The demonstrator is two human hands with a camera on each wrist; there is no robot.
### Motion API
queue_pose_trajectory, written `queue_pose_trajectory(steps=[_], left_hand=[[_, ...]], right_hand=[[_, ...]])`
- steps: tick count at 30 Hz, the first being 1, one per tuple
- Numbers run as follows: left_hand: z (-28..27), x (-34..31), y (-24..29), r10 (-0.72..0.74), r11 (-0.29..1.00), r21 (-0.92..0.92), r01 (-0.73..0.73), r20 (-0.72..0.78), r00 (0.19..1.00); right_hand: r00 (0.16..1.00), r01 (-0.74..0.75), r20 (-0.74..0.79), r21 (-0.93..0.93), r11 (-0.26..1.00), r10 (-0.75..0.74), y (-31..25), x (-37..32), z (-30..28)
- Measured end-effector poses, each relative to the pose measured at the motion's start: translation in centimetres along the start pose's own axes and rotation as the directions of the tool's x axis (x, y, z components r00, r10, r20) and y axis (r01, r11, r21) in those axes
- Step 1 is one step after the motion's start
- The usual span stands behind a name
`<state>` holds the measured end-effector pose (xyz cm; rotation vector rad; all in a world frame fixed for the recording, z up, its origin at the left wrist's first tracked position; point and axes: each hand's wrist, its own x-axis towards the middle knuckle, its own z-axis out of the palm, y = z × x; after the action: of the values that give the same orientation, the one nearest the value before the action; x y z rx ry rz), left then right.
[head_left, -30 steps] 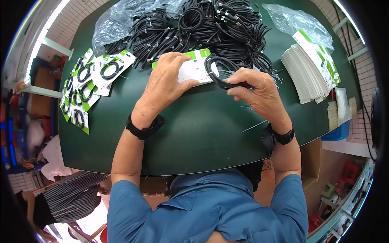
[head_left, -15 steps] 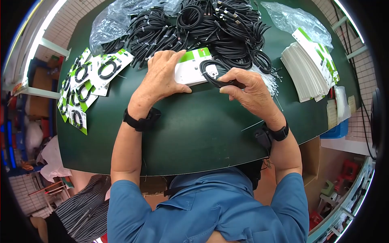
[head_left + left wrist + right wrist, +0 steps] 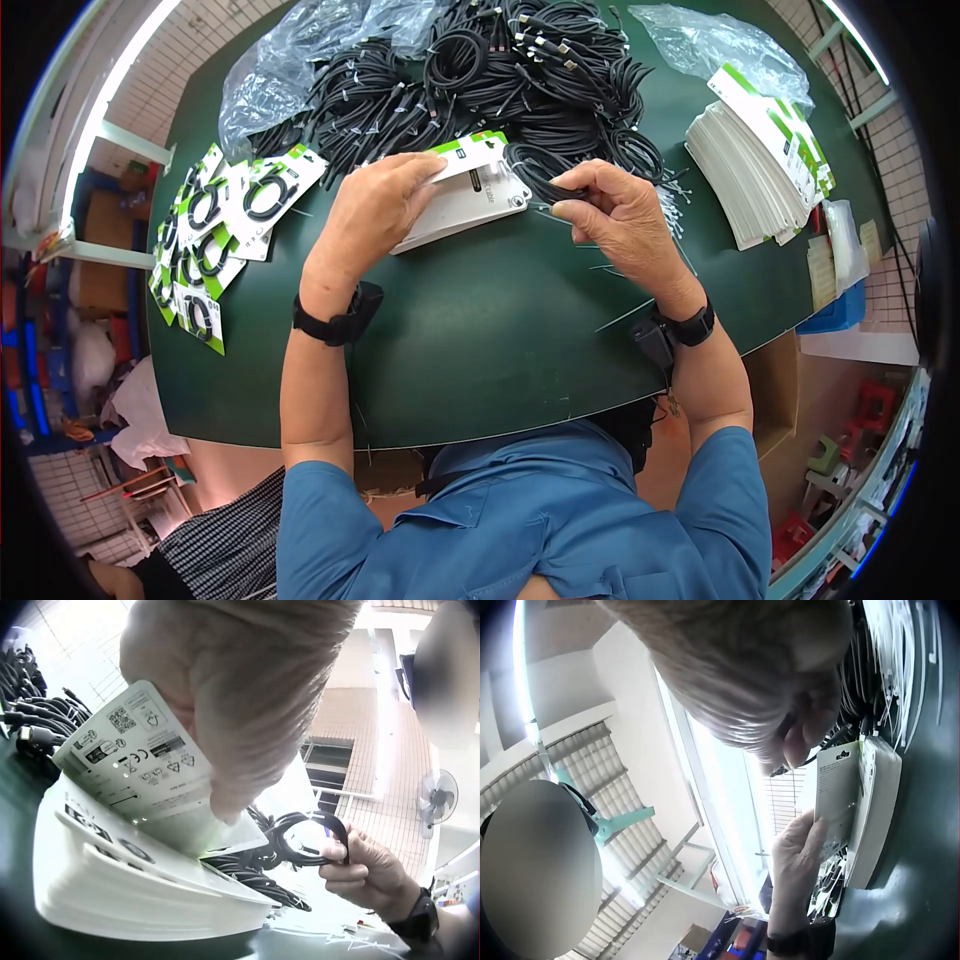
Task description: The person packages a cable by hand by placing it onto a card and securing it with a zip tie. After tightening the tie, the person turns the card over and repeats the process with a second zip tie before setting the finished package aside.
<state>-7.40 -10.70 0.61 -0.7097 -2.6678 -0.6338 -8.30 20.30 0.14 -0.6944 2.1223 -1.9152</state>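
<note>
My left hand (image 3: 365, 215) pinches a green-and-white backing card (image 3: 139, 754) between thumb and fingers. In the left wrist view that card is tilted up off a thick stack of cards (image 3: 150, 896), its printed side with a QR code facing the camera. The stack lies on the green table in front of me. My right hand (image 3: 630, 215) pinches a coiled black cable (image 3: 533, 172) between thumb and forefinger, just right of the card. Seen from the left wrist, the coil forms an open loop beside the fingers.
A big heap of black cables (image 3: 500, 80) lies behind the hands, with plastic bags (image 3: 270, 80) around it. White zip ties (image 3: 672, 205) lie by the right hand. Carded cables (image 3: 265, 195) are piled left; another card stack (image 3: 745, 180) leans right. Another person (image 3: 215, 530) is at lower left.
My left hand has lifted the top card from the stack and tilted it, and the stack has turned slightly. The right hand still holds the cable coil. The person at left has moved lower.
</note>
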Motion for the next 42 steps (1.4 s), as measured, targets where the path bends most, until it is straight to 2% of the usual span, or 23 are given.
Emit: queue_pose_trajectory(steps=[1,4,8,11,15,18,19,22,25,27,29,32,33,34,35,36,37,39,40,41,42], left_hand=[[-0.1,0.0,0.1,0.007,1.000,0.003,-0.007,-0.001,1.000],[-1.1,0.5,1.9,0.036,0.998,0.060,-0.027,-0.160,0.987],[-3.4,0.4,5.0,0.083,0.994,0.088,-0.064,-0.223,0.971],[-3.3,-0.3,7.4,0.159,0.984,0.111,-0.141,-0.169,0.973],[-1.0,-0.4,8.6,0.250,0.961,0.144,-0.236,-0.087,0.964],[0.1,-0.3,9.5,0.265,0.959,0.114,-0.259,-0.036,0.964],[0.4,-0.4,9.9,0.252,0.965,0.078,-0.251,-0.013,0.968],[1.2,-0.9,10.3,0.222,0.974,0.031,-0.224,0.045,0.974],[2.0,-1.0,10.3,0.186,0.980,0.053,-0.191,0.076,0.979],[2.0,-0.9,10.0,0.204,0.979,0.010,-0.204,0.017,0.979],[1.7,-0.7,9.8,0.211,0.978,-0.002,-0.211,-0.019,0.977],[0.9,-0.1,9.7,0.257,0.962,-0.052,-0.269,-0.171,0.951],[0.5,-0.3,10.1,0.258,0.962,-0.049,-0.270,-0.169,0.951],[-0.1,-1.0,10.8,0.015,0.960,-0.274,-0.053,-0.139,0.990],[-0.7,-1.8,11.7,-0.220,0.864,-0.474,0.168,-0.056,0.974],[-1.1,-2.4,12.2,-0.424,0.681,-0.631,0.371,0.073,0.903],[-1.3,-2.7,12.2,-0.428,0.682,-0.628,0.374,0.071,0.901],[-1.5,-3.6,12.0,-0.436,0.406,-0.716,0.568,0.394,0.809],[-1.5,-3.9,11.9,-0.395,0.256,-0.708,0.658,0.544,0.740],[-1.2,-4.2,11.8,-0.398,0.258,-0.705,0.661,0.546,0.738],[-0.5,-4.6,11.8,-0.427,0.167,-0.760,0.629,0.519,0.740]], right_hand=[[1.000,0.009,-0.024,0.008,1.000,-0.008,0.0,0.0,0.0],[0.995,0.033,-0.094,0.038,0.999,-0.029,-0.3,0.0,-0.3],[0.975,0.084,-0.215,0.091,0.992,-0.063,-0.5,0.0,-1.1],[0.953,0.139,-0.284,0.097,0.986,-0.107,-0.6,0.1,-1.9],[0.947,0.181,-0.280,0.061,0.982,-0.157,-1.1,-0.2,-1.2],[0.878,0.405,-0.202,-0.166,0.899,-0.433,-1.2,-0.3,0.4],[0.885,0.388,-0.206,-0.165,0.907,-0.417,-1.2,-0.4,0.7],[0.851,0.479,-0.016,-0.384,0.789,-0.525,-1.0,-0.6,1.5],[0.888,0.416,0.009,-0.443,0.794,-0.460,-0.7,-0.9,2.0],[0.898,0.398,0.025,-0.472,0.787,-0.439,-0.5,-0.9,2.1],[0.882,0.403,-0.013,-0.497,0.769,-0.471,-0.1,-0.9,2.2],[0.857,0.424,-0.034,-0.522,0.740,-0.515,0.4,-0.6,2.2],[0.842,0.437,-0.037,-0.537,0.721,-0.538,0.5,-0.6,2.3],[0.827,0.450,-0.039,-0.552,0.702,-0.560,0.6,-0.5,2.3],[0.827,0.452,-0.040,-0.549,0.704,-0.561,0.6,-0.5,2.2],[0.824,0.463,-0.025,-0.548,0.697,-0.567,0.5,-0.6,2.2],[0.820,0.475,-0.009,-0.546,0.690,-0.572,0.4,-0.7,2.1],[0.814,0.491,0.006,-0.539,0.684,-0.580,0.4,-0.7,2.1],[0.812,0.500,0.016,-0.535,0.681,-0.584,0.4,-0.7,2.1],[0.810,0.508,0.026,-0.532,0.678,-0.586,0.4,-0.8,2.2],[0.808,0.514,0.037,-0.530,0.674,-0.588,0.5,-0.9,2.2]])
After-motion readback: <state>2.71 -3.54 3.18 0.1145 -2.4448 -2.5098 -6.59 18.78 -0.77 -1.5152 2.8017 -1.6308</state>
